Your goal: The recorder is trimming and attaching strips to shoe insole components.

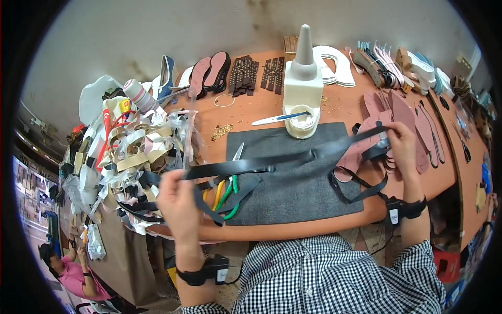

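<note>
Head view: you hold a long black strip point(251, 163) between both hands, drawn nearly straight above a dark grey mat point(298, 196) on an orange-brown table point(204, 228). Your left hand point(178, 201), slightly blurred, has its fingers curled closed on one end; your right hand point(401, 146) pinches the other between thumb and fingers. Scissors point(225, 201) with green and yellow handles lie near your left hand; pink cut pieces point(418, 133) lie by your right. The strip looks light, soft and bendable, its sheen suggesting a smooth, perhaps slippery face. A flat pinch near each end, across the width, should suit it best.
</note>
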`<state>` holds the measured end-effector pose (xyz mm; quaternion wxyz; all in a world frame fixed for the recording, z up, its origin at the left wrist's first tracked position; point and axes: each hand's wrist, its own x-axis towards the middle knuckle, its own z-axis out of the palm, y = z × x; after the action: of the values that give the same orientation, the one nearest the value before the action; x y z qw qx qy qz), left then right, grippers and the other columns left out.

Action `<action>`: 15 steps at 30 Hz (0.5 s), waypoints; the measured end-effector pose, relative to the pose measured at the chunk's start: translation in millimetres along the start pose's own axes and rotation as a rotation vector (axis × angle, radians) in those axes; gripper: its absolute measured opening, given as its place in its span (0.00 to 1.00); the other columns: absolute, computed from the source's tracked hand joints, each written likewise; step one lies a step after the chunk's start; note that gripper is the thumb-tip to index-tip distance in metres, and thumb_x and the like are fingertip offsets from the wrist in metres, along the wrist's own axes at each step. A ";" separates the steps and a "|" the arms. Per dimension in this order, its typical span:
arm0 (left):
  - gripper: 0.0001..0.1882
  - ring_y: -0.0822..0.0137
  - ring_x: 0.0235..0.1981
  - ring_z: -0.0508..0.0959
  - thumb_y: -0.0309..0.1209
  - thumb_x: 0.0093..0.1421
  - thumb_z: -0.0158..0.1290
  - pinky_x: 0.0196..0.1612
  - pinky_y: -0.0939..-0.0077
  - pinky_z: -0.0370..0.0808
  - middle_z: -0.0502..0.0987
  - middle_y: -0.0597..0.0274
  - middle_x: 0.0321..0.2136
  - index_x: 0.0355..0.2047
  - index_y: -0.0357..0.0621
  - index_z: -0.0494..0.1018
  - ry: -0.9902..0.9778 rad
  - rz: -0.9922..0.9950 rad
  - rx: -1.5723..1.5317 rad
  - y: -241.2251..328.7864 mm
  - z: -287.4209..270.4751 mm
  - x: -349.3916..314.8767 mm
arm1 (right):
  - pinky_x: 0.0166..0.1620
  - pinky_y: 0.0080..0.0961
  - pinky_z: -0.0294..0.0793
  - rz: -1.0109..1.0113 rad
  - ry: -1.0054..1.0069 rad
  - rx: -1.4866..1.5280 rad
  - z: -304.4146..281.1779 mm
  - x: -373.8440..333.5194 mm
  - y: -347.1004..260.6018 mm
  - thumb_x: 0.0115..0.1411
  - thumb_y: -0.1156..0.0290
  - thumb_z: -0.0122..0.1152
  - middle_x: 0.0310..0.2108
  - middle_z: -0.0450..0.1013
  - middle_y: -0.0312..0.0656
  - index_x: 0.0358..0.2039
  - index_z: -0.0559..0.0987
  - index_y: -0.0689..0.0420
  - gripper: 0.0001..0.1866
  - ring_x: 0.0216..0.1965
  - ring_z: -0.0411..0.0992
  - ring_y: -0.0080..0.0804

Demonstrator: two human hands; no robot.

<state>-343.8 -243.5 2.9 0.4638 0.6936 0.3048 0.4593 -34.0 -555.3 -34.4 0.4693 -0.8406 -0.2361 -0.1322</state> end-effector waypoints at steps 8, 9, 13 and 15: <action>0.04 0.77 0.13 0.69 0.24 0.58 0.46 0.14 0.88 0.64 0.73 0.63 0.22 0.33 0.39 0.67 0.207 -0.043 -0.456 9.1 -40.9 34.7 | 0.18 0.12 0.57 0.267 0.056 0.044 -50.8 4.1 72.4 0.53 0.76 0.51 0.20 0.68 0.31 0.29 0.76 0.62 0.06 0.19 0.61 0.13; 0.04 0.75 0.14 0.70 0.24 0.58 0.45 0.15 0.87 0.66 0.74 0.62 0.23 0.34 0.39 0.67 0.220 -0.053 -0.495 9.0 -44.9 36.7 | 0.16 0.13 0.56 0.256 0.085 0.045 -51.4 0.4 74.5 0.53 0.75 0.51 0.19 0.68 0.31 0.30 0.76 0.62 0.06 0.18 0.60 0.13; 0.04 0.67 0.23 0.77 0.23 0.57 0.44 0.22 0.80 0.74 0.76 0.54 0.30 0.34 0.40 0.66 0.215 -0.029 -0.539 6.9 -52.6 43.0 | 0.15 0.11 0.54 0.330 0.083 0.101 -67.9 -7.8 89.5 0.53 0.76 0.50 0.19 0.67 0.30 0.28 0.75 0.61 0.05 0.17 0.60 0.12; 0.04 0.65 0.26 0.77 0.22 0.57 0.44 0.26 0.76 0.76 0.76 0.51 0.32 0.34 0.39 0.66 0.230 -0.012 -0.557 4.9 -50.0 44.7 | 0.15 0.11 0.54 0.313 0.097 0.125 -75.9 -8.9 110.8 0.53 0.76 0.50 0.19 0.67 0.30 0.27 0.75 0.61 0.05 0.16 0.59 0.12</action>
<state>-372.3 -189.3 30.7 0.6011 0.4814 0.2219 0.5981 16.1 -671.9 -79.0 0.5462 -0.8290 -0.0870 -0.0829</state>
